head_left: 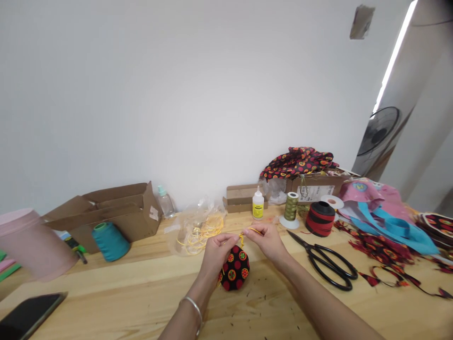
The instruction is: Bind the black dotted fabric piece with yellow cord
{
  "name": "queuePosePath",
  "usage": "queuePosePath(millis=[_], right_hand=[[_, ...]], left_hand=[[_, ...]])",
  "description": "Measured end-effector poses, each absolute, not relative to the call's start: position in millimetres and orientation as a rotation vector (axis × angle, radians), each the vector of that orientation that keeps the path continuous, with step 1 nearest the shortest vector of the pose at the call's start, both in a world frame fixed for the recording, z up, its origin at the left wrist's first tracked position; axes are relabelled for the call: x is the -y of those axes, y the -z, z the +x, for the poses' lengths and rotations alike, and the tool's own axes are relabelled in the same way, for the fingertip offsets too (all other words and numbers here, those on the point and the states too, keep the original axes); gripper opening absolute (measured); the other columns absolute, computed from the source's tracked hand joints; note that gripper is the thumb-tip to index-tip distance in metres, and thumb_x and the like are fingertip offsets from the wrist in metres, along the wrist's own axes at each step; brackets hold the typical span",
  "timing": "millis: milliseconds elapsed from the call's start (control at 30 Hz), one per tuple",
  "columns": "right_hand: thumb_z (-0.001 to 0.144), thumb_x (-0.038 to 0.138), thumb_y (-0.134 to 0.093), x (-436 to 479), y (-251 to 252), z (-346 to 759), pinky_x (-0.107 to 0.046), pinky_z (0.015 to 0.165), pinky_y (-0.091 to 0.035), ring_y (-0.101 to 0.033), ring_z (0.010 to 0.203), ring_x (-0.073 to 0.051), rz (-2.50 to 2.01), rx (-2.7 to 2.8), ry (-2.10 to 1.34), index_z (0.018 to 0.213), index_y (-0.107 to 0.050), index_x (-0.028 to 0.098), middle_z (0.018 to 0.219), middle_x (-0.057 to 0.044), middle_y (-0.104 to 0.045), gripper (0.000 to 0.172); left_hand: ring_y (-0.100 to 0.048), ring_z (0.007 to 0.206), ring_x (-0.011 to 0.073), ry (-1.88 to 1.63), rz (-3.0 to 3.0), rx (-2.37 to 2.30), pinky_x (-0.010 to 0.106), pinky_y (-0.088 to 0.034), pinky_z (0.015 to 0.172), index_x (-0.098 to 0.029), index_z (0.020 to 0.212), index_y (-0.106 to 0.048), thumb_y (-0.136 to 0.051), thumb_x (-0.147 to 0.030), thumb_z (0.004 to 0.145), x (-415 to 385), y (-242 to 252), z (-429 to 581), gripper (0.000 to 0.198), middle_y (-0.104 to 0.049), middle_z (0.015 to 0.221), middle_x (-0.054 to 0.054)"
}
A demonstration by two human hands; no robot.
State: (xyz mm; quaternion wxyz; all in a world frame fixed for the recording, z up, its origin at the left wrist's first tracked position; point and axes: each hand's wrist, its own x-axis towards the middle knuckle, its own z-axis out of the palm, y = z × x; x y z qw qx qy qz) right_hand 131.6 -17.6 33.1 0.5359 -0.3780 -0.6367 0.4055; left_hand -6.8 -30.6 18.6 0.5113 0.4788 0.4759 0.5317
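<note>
A small round pouch [235,268] of black cloth with red dots and flower circles hangs or rests under my hands, just above the table. Yellow cord [242,240] runs from its top between my fingers. My left hand [220,252] is closed, thumb and forefinger pinched on the cord at the pouch's upper left. Opposite it, my right hand [268,242] pinches another stretch of the same cord, with an end showing over the fingers. The exact fingertip contact is small and partly hidden.
Black scissors [323,259] lie right of my right arm. Behind stand a glue bottle [258,204], an olive thread spool [291,207] and a red-black ribbon roll [320,219]. Leftward are bagged yellow cord [205,231], a teal thread cone [110,242], a cardboard box [116,217] and a phone [30,315].
</note>
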Motion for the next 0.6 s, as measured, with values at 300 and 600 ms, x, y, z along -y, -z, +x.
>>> queuePosePath(millis=[300, 600], right_hand=[[0.063, 0.035, -0.055, 16.3, -29.8, 133.0, -0.02, 0.047, -0.025, -0.029, 0.048, -0.008, -0.91, 1.431, -0.983, 0.043, -0.046, 0.014, 0.047, 0.005, -0.03, 0.031], [0.063, 0.036, -0.055, 13.7, -28.4, 132.4, -0.019, 0.044, -0.024, -0.027, 0.047, -0.007, -0.915, 1.47, -0.95, 0.043, -0.047, 0.014, 0.047, 0.005, -0.03, 0.031]], left_hand=[[-0.03, 0.034, 0.0034, -1.281, 1.193, -1.107, 0.017, -0.019, 0.036, -0.011, 0.062, -0.063, -0.064, -0.034, 0.056, 32.9, -19.0, -6.8, 0.024, -0.046, 0.038, -0.005], [-0.056, 0.061, 0.0145, -1.31, 1.206, -1.141, 0.022, -0.04, 0.057, -0.015, 0.072, -0.067, -0.066, -0.03, 0.053, 32.9, -21.3, -5.1, 0.024, -0.067, 0.071, 0.005]])
